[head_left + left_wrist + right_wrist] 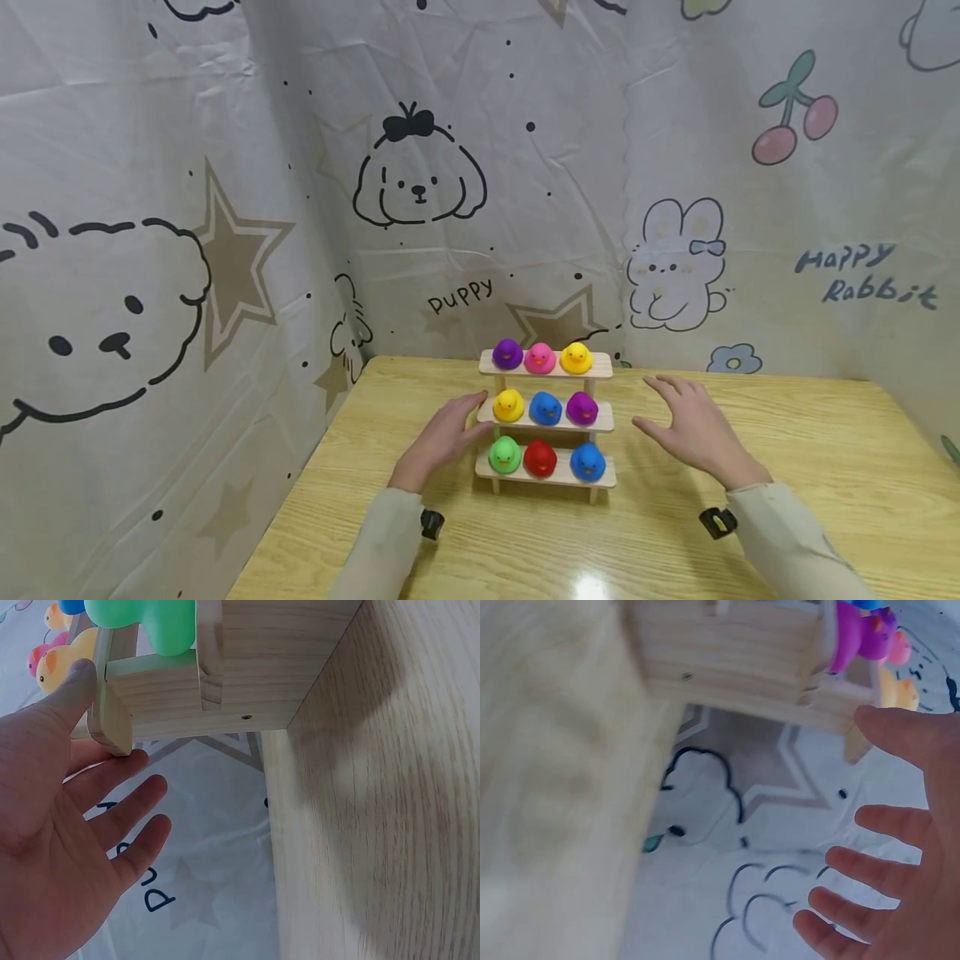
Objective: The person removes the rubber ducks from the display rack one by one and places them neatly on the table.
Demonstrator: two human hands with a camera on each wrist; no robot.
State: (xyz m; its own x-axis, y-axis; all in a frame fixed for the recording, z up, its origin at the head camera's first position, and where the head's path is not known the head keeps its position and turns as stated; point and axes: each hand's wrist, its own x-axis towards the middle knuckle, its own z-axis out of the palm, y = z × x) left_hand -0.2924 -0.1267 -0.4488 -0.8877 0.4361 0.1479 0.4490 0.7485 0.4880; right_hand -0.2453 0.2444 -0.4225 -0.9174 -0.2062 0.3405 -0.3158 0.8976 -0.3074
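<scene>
A three-tier wooden rack [545, 480] stands on the table with rubber ducks on every board. The top board holds purple, pink and yellow ducks, the middle yellow, blue [545, 409] and purple, the bottom green [505, 455], red [540, 459] and blue. My left hand [442, 437] grips the left end of the middle board, thumb at the front and index finger partly hidden behind it; its other fingers are spread in the left wrist view. My right hand [693, 429] is to the right of the rack, fingers extended, apart from it in the head view.
The light wood table [810, 467] reaches a printed cloth [555, 167] that hangs behind it and along the left side. Dark bands with small devices are on both wrists. A bright reflection lies on the table near its front.
</scene>
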